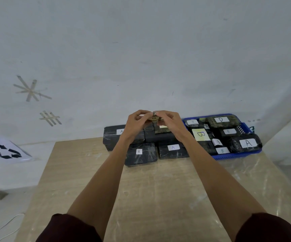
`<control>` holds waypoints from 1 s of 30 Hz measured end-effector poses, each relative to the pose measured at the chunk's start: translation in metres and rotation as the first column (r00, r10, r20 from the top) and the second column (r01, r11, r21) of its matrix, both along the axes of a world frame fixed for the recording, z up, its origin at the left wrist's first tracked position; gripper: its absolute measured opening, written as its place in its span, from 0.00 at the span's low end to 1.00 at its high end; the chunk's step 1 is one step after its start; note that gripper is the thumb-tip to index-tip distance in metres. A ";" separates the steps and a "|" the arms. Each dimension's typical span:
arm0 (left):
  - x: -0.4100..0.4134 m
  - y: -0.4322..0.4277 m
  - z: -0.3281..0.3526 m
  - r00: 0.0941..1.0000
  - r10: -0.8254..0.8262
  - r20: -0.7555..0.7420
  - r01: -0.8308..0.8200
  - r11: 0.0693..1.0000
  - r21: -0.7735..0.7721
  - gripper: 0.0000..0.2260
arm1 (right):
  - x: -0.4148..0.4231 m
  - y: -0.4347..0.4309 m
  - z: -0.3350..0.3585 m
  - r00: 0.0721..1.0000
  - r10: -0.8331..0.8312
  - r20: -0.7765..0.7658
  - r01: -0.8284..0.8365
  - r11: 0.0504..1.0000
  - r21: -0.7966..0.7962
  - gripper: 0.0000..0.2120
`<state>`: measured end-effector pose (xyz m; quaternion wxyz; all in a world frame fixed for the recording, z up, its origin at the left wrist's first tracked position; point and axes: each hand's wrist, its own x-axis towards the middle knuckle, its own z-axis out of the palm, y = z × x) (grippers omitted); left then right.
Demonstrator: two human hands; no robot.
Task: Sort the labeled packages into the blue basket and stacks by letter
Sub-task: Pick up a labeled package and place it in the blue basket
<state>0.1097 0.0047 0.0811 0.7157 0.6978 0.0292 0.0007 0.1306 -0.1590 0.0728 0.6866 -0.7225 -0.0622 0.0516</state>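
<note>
Head view: both hands meet above the far side of the counter [141, 198]. The left hand [137, 122] and right hand [167, 121] have their fingers curled in, pinching a small package [153, 118] between the fingertips from either side. It is tan with a dark mark on its face, too small to read surely. It hangs in the air over the black packages [141, 154] marked A, which lie close together at the far edge of the counter. The blue basket [237, 155] sits just to their right, full of wrapped packages marked B, D and A.

The small package looks light and fairly stiff, easy for a fingertip pinch. If it is film-wrapped like the glossy ones below, it may be slippery. Holding its short edges seems best, leaving the label uncovered so the letter can be read.
</note>
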 end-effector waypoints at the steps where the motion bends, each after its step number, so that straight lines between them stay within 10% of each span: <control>1: 0.001 0.000 0.001 1.000 0.003 -0.001 -0.003 1.000 0.009 0.07 | 0.000 0.000 -0.001 1.000 -0.001 -0.001 0.001 1.000 -0.002 0.11; 30: -0.004 0.010 -0.004 0.991 -0.073 0.108 0.056 0.986 0.160 0.16 | -0.002 -0.014 0.007 0.973 0.069 -0.219 -0.029 0.983 0.183 0.13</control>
